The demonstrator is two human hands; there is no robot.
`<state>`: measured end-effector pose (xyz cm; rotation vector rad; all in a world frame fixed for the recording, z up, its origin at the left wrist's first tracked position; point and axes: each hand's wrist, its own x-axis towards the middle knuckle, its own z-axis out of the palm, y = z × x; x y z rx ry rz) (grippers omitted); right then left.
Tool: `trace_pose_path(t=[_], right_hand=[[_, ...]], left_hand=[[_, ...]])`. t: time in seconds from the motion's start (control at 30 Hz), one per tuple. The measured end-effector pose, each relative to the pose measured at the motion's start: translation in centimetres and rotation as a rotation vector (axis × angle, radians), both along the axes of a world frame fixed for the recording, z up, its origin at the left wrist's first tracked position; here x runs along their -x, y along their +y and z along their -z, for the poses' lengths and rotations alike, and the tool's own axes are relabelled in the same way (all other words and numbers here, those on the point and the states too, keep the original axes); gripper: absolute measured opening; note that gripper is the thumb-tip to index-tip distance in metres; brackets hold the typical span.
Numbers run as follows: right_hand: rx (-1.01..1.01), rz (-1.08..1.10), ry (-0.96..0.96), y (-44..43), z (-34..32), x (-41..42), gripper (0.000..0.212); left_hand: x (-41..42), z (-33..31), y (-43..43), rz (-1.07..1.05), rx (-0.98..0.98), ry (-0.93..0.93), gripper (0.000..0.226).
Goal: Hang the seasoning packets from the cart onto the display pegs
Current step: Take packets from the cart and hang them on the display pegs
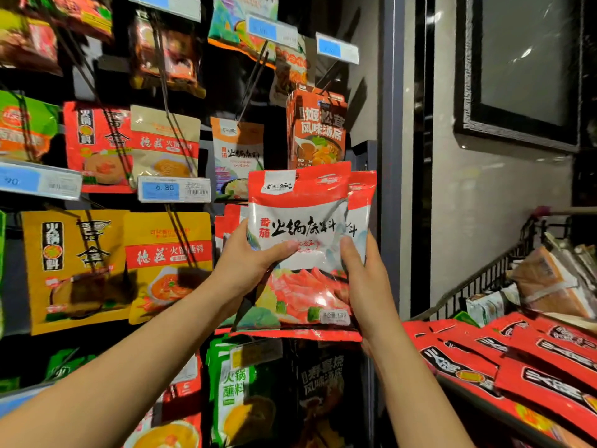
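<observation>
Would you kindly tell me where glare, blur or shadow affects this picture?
Head view: glare on the red-and-white plastic seasoning packet and the dark framed wall panel; the green-and-orange hanging packet at left is smeared; peg shadows cross the yellow hanging packet.

I'm looking into a shop aisle. A blue price tag reads 6.80; seasoning packets hang on metal pegs above, below and beside it. More price tags sit higher up, and well to its right a wire cart holds loose packets.
</observation>
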<state>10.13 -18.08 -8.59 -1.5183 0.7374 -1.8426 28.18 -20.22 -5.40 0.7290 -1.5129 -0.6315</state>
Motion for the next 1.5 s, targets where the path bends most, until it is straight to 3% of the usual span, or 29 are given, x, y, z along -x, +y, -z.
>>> trace_pose_path(t=[0.17,0.37,0.47,0.57,0.67,0.83,1.5], right_hand=[[-0.024,0.148,0.012,-0.3,-0.3,-0.3,0.04],[-0.041,0.347,-0.035,-0.3,-0.1,0.4,0.043],[-0.023,0.468,-0.035,-0.3,-0.3,1.3,0.045],[-0.017,0.531,-0.062,-1.0,-0.5,1.8,0.048],[0.003,0.558,-0.054,-1.1,-0.8,1.9,0.048],[0.002,0.529,-0.035,-1.3,-0.6,2.0,0.047],[-0.013,0.479,-0.029,-1.0,-0.6,1.9,0.043]], left_hand=[[-0.9,0.1,-0.2,-0.021,0.005,0.021,0.044],[-2.6,0.3,-0.6,-0.168,-0.028,0.01,0.057],[-5.1,0.6,-0.7,-0.22,-0.053,-0.014,0.081],[-7.3,1.3,-0.9,-0.22,-0.021,-0.259,0.111],[-7.5,1.9,-1.3,-0.226,0.034,-0.412,0.102],[-5.6,0.8,-1.7,-0.252,0.036,-0.325,0.09],[-5.0,-1.1,-4.8,-0.269,-0.07,-0.277,0.103]])
